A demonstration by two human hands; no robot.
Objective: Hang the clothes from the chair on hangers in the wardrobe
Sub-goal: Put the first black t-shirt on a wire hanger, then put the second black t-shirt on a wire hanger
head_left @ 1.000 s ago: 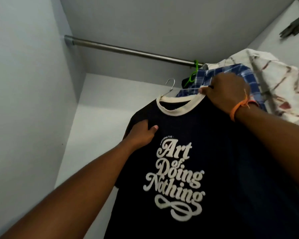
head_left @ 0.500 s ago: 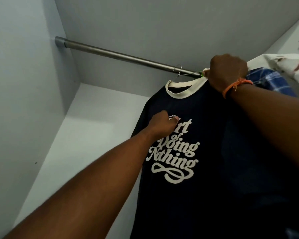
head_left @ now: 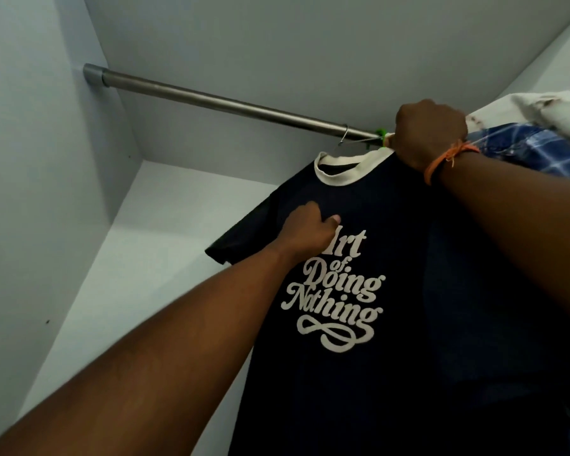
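On rail [head_left: 218, 102]: T-shirt [head_left: 392, 225] hanger hook; both hands' fingers clamped on shirt.

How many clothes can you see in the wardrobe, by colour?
Dark navy T-shirt with white lettering: 1
Blue checked shirt: 1
White garment with reddish marks: 1
Total: 3

The dark navy T-shirt with a cream collar [head_left: 359, 245] rose from below the steel wardrobe rail [head_left: 218, 102], and its silver wire hanger hook [head_left: 344, 134] landed over the rail. The left hand [head_left: 306, 230] slid right onto the shirt's chest lettering; the right hand [head_left: 430, 134] lifted to the rail.
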